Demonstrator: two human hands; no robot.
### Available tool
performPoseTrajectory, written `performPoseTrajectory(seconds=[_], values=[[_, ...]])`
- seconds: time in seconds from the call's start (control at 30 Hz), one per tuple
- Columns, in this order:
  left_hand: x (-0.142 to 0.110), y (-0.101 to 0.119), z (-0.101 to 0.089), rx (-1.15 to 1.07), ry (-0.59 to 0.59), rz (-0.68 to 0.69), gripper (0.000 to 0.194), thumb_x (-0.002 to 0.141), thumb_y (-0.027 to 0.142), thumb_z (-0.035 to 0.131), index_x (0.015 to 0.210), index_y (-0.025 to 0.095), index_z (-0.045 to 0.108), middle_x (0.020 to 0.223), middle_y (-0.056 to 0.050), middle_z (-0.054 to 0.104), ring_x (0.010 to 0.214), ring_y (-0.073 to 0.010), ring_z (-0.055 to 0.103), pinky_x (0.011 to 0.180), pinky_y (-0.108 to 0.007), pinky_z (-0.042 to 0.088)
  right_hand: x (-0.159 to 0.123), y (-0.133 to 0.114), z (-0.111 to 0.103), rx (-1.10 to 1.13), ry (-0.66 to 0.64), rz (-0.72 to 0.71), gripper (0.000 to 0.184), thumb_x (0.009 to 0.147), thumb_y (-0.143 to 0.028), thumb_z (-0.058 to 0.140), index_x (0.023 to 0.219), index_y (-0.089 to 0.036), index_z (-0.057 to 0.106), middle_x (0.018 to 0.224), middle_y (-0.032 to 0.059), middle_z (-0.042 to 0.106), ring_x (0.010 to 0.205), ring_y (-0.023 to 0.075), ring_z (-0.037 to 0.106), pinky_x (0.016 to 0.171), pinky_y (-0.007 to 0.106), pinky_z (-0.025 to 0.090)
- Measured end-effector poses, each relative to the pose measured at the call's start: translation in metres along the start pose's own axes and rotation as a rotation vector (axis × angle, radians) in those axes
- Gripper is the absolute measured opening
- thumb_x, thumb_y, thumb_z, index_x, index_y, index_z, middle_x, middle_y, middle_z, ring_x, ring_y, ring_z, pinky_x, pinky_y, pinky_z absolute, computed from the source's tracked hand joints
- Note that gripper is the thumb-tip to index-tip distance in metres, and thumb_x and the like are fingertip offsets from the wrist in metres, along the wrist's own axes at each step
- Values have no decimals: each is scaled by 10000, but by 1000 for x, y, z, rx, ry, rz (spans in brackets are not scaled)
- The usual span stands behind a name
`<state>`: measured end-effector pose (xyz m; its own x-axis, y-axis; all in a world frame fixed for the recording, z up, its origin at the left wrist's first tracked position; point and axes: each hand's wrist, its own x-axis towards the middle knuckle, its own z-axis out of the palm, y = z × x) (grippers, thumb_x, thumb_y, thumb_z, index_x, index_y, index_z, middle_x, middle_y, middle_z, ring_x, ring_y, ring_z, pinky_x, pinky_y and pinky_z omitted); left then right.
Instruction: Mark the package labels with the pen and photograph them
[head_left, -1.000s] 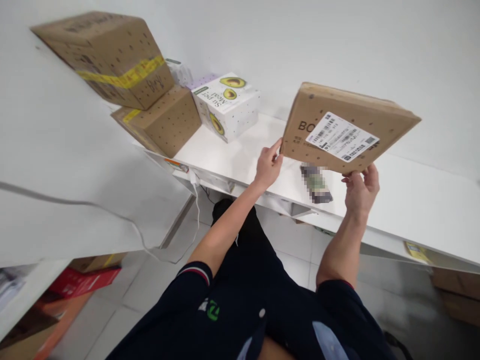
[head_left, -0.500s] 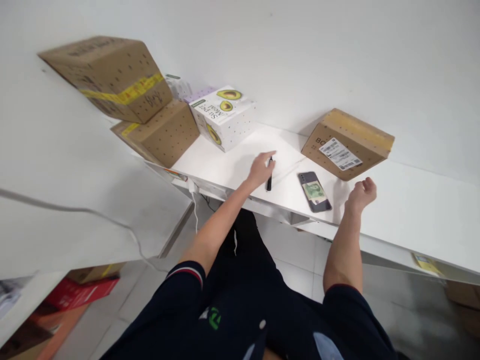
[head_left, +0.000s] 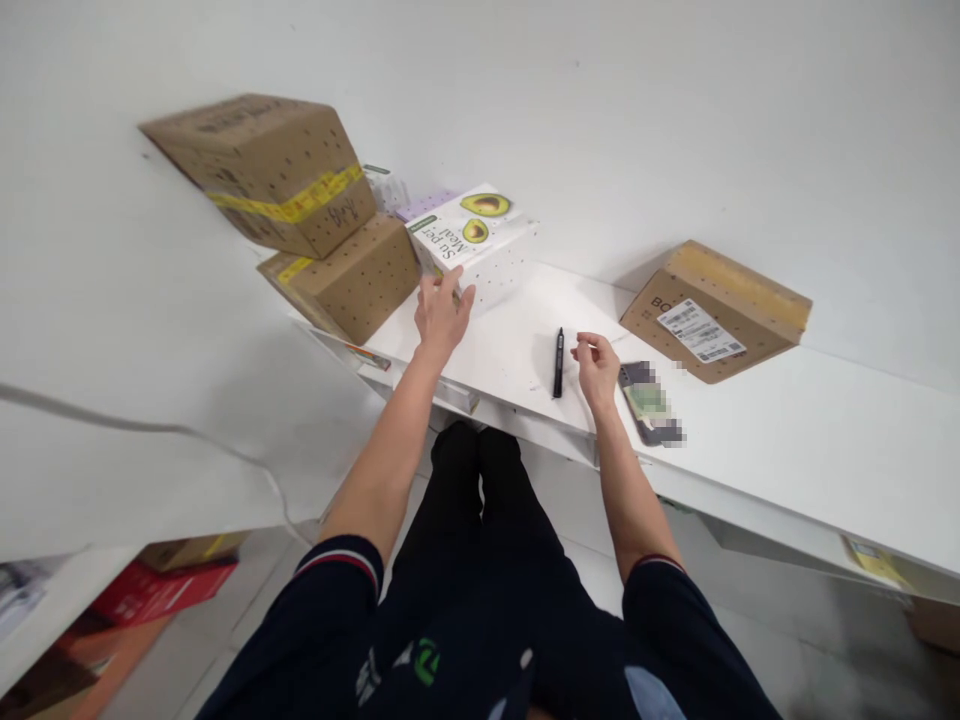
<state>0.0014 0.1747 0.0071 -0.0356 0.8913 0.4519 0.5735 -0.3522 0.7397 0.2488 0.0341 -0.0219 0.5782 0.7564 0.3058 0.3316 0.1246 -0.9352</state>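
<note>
My left hand (head_left: 444, 318), fingers spread, is at the near side of a white box (head_left: 499, 262) printed with avocados; I cannot tell whether the fingertips touch it. A black marker pen (head_left: 559, 364) lies on the white table (head_left: 840, 430), pointing away from me. Just right of the pen is my right hand (head_left: 598, 372), with loosely bent fingers, a gap between thumb and forefinger, and nothing seen in it. Beside that wrist lies a dark phone (head_left: 651, 432), partly pixelated, with something green on its back.
Two stacked cardboard boxes, the upper (head_left: 277, 180) with yellow tape and the lower (head_left: 367, 280), stand at the left. A purple box (head_left: 427, 205) shows behind the white one. Another cardboard box (head_left: 701, 325) with a label leans at the back right. A grey cable (head_left: 150, 420) hangs at left.
My left hand has left the marker pen and moved left to the avocado box, its fingers spreading. My right hand has come left past the phone to the pen, its fist loosening.
</note>
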Motion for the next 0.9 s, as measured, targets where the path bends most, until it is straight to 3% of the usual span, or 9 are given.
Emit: performPoseTrajectory(seconds=[0.1,0.2,0.3,0.4,0.47,0.57,0.67,0.8,0.9], values=[[-29,-10,-21,61,-23,-12,699,882,714,513,1428,280,568,1391,-180,460,1242,-370,522,1061,-611,439,22,-10,17,7,12,-40,360,857,-515,561,996,-197,658,930,54,704,860,184,666,859,375,560],[-40,-19,-34,62,-12,-48,687,870,666,573,1441,285,555,1424,-186,423,1217,-370,535,1046,-620,449,65,-28,36,-16,30,-141,505,885,-611,530,1138,-189,644,1187,122,662,1151,234,615,1019,431,514],[-36,-24,-37,45,-3,-39,629,842,591,656,1389,285,604,1439,-185,402,1251,-399,515,1047,-646,433,113,-51,65,-41,-113,-231,666,907,-723,425,1303,-213,586,1426,120,539,1401,254,459,1178,470,386],[-29,-26,-34,9,14,2,594,839,537,681,1353,245,616,1472,-194,378,1359,-404,446,1115,-622,386,141,-74,94,-53,-279,-249,674,919,-747,378,1266,-210,590,1374,93,576,1404,254,452,1199,497,344],[-26,-26,-30,-96,37,26,567,836,539,686,1297,215,618,1440,-191,441,1412,-367,412,1170,-557,354,141,-82,106,-87,-272,-226,603,924,-720,399,1140,-202,619,1239,90,638,1289,252,540,1153,485,390],[-27,-26,-24,-335,48,2,530,843,605,651,1209,227,588,1274,-145,594,1287,-285,550,1131,-466,418,111,-79,103,-110,-154,-204,447,894,-630,504,1002,-206,598,1075,77,663,1109,223,611,1042,415,471],[-43,-22,-26,-523,171,-38,648,812,722,611,1234,238,520,1150,-108,630,1088,-226,645,1016,-401,498,55,-62,80,-26,-118,-150,364,822,-530,581,996,-210,575,1062,80,664,1058,211,624,958,375,519],[-92,-17,-44,-476,212,-117,760,838,765,547,1352,208,500,999,-73,647,971,-215,656,978,-411,513,-28,-37,45,124,-152,20,430,747,-447,624,1095,-205,552,1110,97,679,977,213,662,893,387,549],[-132,-18,-56,-394,155,-170,728,877,762,491,1320,194,598,1109,-119,661,1078,-241,643,1050,-436,484,-71,-26,32,163,-155,103,395,740,-402,607,1078,-203,558,1052,88,700,955,218,669,883,394,554]])
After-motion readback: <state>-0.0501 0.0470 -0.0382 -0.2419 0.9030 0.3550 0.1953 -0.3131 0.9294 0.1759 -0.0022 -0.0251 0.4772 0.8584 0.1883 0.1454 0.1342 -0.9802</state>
